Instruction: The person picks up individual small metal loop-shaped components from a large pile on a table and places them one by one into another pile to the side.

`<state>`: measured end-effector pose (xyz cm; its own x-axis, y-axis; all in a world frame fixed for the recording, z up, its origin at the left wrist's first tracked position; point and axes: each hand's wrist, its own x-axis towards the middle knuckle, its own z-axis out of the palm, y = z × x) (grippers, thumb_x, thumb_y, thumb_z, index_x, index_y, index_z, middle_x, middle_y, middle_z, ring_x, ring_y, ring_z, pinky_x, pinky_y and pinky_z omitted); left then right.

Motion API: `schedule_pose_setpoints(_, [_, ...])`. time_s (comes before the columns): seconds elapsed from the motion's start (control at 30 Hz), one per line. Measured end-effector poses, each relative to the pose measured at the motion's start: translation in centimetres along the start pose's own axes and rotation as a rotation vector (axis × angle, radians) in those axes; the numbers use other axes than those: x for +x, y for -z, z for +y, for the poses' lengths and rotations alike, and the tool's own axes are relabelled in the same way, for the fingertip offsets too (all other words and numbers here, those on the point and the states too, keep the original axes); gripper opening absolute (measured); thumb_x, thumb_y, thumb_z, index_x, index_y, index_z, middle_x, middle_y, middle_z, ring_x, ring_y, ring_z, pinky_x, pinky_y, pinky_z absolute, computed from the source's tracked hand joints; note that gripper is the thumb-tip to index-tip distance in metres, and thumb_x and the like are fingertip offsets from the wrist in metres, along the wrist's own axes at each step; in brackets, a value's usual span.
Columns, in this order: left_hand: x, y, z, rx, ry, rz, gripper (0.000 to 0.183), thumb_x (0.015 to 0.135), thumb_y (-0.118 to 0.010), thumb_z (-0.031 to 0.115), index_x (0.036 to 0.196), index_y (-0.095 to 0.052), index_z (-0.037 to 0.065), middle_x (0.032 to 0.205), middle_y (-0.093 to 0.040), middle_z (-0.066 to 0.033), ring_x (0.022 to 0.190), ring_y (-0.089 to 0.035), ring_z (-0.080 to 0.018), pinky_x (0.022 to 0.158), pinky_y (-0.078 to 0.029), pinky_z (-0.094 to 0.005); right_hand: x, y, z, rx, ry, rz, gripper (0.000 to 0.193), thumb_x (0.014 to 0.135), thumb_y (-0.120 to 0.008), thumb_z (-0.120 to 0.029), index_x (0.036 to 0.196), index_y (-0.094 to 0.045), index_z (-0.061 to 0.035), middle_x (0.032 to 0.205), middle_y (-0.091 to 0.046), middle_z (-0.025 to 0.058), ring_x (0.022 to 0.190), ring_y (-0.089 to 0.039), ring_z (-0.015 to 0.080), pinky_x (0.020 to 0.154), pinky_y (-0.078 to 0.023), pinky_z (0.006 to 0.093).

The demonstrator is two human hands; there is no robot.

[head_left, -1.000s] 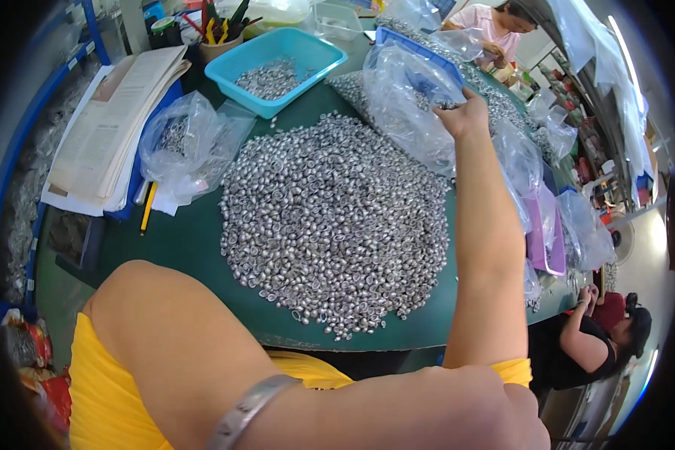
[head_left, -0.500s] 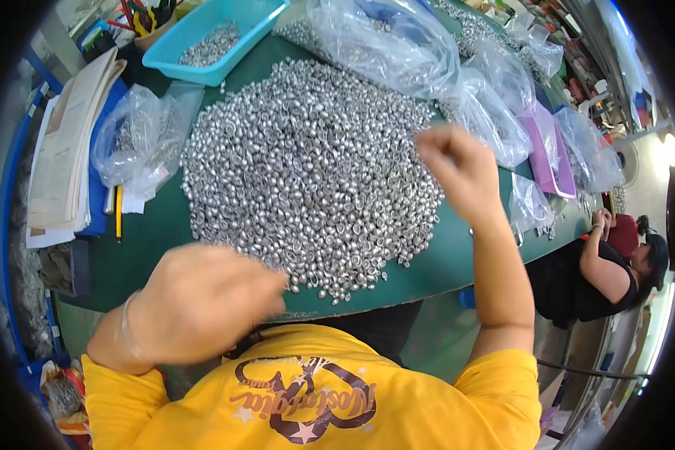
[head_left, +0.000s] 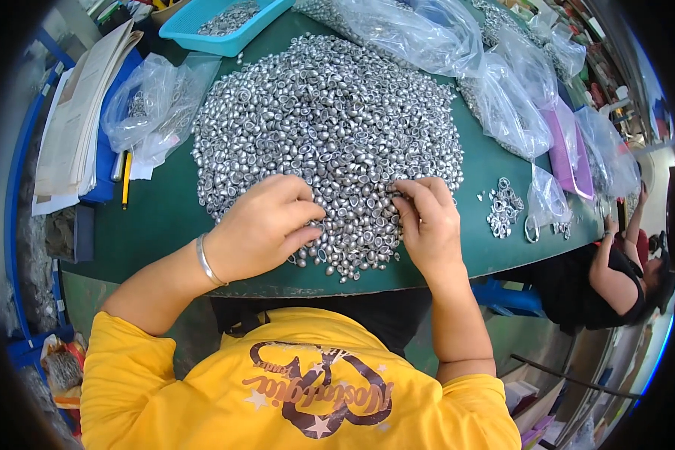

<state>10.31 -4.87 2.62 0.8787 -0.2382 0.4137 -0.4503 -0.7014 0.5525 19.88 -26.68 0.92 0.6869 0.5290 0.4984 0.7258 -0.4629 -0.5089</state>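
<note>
A broad heap of small silver, oval, cup-like metal pieces (head_left: 330,135) covers the middle of the green table. At its near left edge, my left hand (head_left: 262,225), with a bangle on the wrist, reaches into the pieces. Its fingers are bent, with a gap between them and the thumb, and nothing plainly held. On the near right side of the heap is my right hand (head_left: 432,229). Thumb and forefinger come close together in a pinch against the pieces; what lies between them is too small to tell.
Behind the heap stand a turquoise basket (head_left: 225,34) and a clear plastic bag (head_left: 420,37). Stacked papers (head_left: 82,112) and another bag (head_left: 146,112) flank it at left. At right lie loose metal rings (head_left: 505,208) and a purple tray (head_left: 566,154); a person in black (head_left: 615,289) sits beyond.
My left hand has moved up and right from the table edge onto the heap. My right hand has come down and left to the heap's near side. Loose rings now show at right.
</note>
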Motion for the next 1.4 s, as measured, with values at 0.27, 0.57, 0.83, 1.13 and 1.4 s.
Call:
schedule_pose_setpoints(0.27, [-0.8, 0.3, 2.4, -0.417, 0.317, 0.012, 0.009, 0.074, -0.063, 0.001, 0.083, -0.063, 0.002, 0.08, -0.055, -0.0044, 0.065, -0.053, -0.0103, 0.055, -0.042, -0.0209, 0.2, 0.5, -0.2, 0.196, -0.156, 0.071, 0.011, 0.072, -0.062, 0.003, 0.081, -0.057, -0.0008, 0.08, -0.058, 0.0085, 0.066, -0.057, 0.0182, 0.056, -0.046, 0.0267])
schedule_pose_setpoints(0.57, [1.5, 0.2, 5.5, -1.627, 0.723, 0.097, 0.02, 0.074, -0.06, -0.007, 0.092, -0.056, -0.001, 0.083, -0.057, -0.0084, 0.075, -0.056, -0.0141, 0.068, -0.046, -0.0242, -1.4, 1.6, 0.3, 1.288, -0.823, 0.093, 0.013, 0.082, -0.054, 0.002, 0.094, -0.056, 0.0056, 0.082, -0.063, 0.0168, 0.065, -0.063, 0.0174, 0.053, -0.054, 0.026])
schedule_pose_setpoints(0.83, [3.8, 1.6, 12.0, -2.363, -0.11, -0.527, 0.03, 0.081, -0.06, 0.008, 0.109, -0.051, 0.002, 0.089, -0.054, -0.0016, 0.074, -0.049, -0.0072, 0.07, -0.038, -0.0197, -3.7, 1.8, -0.7, 1.214, -0.771, 0.209, 0.012, 0.082, -0.054, 0.0, 0.093, -0.055, 0.0042, 0.08, -0.062, 0.015, 0.061, -0.059, 0.0147, 0.051, -0.049, 0.0248])
schedule_pose_setpoints(1.13, [2.1, 1.9, 12.7, -2.279, -0.119, -0.46, 0.018, 0.082, -0.058, 0.008, 0.098, -0.055, 0.002, 0.084, -0.054, -0.0031, 0.067, -0.048, -0.0108, 0.064, -0.035, -0.0237, -4.4, 2.5, -1.8, 1.157, -0.711, 0.226, 0.012, 0.082, -0.054, 0.001, 0.093, -0.055, 0.0041, 0.082, -0.062, 0.0145, 0.061, -0.057, 0.0133, 0.052, -0.047, 0.023])
schedule_pose_setpoints(1.4, [1.0, 3.2, 13.4, -2.255, -0.246, -0.304, 0.01, 0.082, -0.056, 0.008, 0.089, -0.059, 0.003, 0.079, -0.054, -0.0043, 0.061, -0.048, -0.0141, 0.059, -0.033, -0.0273, -4.5, 2.1, -2.3, 1.128, -0.688, 0.256, 0.013, 0.082, -0.055, 0.001, 0.094, -0.056, 0.004, 0.08, -0.062, 0.0115, 0.065, -0.058, 0.0142, 0.057, -0.048, 0.0229])
